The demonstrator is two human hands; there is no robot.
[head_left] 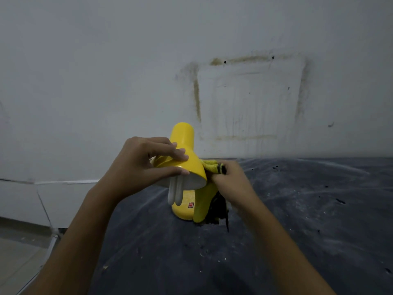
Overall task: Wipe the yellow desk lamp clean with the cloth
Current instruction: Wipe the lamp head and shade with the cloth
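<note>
The yellow desk lamp (184, 141) stands on a dark table, its shade tilted toward me with a white bulb (175, 193) hanging out of the opening. Its round yellow base (183, 210) sits below and carries a small red sticker. My left hand (142, 165) grips the shade's rim from the left, fingers over the top and thumb along the edge. My right hand (230, 182) presses a yellow cloth (205, 201) with a dark trim against the shade's right side. The cloth hangs down and hides the lamp's stem.
The dark table surface (297, 220) is dusty and speckled, and reaches a stained white wall (244, 99) right behind the lamp. The table's left edge drops to a tiled floor (19, 258) and a white baseboard.
</note>
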